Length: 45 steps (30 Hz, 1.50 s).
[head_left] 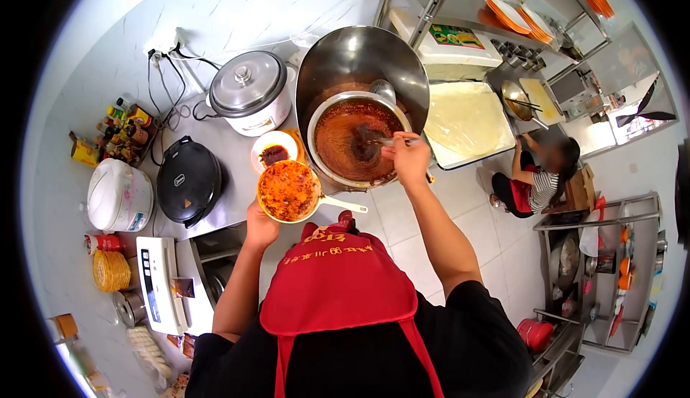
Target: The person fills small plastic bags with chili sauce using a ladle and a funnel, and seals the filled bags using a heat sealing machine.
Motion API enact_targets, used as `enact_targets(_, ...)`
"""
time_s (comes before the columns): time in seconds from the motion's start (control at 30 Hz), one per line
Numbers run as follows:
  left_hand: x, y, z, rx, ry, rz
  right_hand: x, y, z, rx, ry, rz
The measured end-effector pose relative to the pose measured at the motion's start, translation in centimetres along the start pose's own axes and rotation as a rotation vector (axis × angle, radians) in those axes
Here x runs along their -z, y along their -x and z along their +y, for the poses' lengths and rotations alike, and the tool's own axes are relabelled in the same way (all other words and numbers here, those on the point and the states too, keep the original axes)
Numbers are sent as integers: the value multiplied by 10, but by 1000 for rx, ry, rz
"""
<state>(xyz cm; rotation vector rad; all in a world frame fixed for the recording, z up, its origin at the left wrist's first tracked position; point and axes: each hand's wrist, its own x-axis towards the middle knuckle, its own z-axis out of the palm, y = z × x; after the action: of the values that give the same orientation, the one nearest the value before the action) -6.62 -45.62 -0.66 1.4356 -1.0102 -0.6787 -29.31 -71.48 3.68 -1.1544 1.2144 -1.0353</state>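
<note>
Hands are well apart right now: my right hand (pixel 407 159) is closed round the handle of a metal utensil (pixel 394 140), its far end down in the dark red sauce (pixel 345 133), so can't tell what shape it is. That sauce sits in a steel bowl (pixel 314 144) at the near side of a big steel pot (pixel 336 58), with a ladle (pixel 383 89) lying by the bowl's far rim. My left hand (pixel 261 227) has hold of the left side of a handled bowl (pixel 288 191) loaded with chunky red-orange stuff, pale handle pointing right. Just beyond it there's a white bowl (pixel 260 143) with some dark red sauce, next to the rice cooker (pixel 251 96)
</note>
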Motion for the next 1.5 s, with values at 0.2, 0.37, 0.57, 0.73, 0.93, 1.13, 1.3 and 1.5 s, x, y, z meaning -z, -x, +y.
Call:
enact_targets(0.2,3,-4,8,-20,-29,-3,22,47,-45,280,56,-95)
enact_targets(0.37,2,-7,6,14,-27,-33,29,41,-16,629,313,-114)
enact_targets(0.57,-2,-10,4,16,-1,-55,9,35,9,507,363,-128)
enact_targets(0.73,-2,-9,11,42,-53,-83,18,29,3,571,412,-68)
enact_targets(0.93,-10,-14,22,21,32,-81,7,20,0,234,197,-44)
enact_targets(1.13,-11,-21,29,17,27,-92,29,14,-33,77,-83,85)
enact_targets(1.3,-15,-31,20,-8,38,-101,37,17,-75,142,-59,122)
enact_targets(1.5,-21,-46,33,-128,-80,-71,43,21,-138,299,31,123)
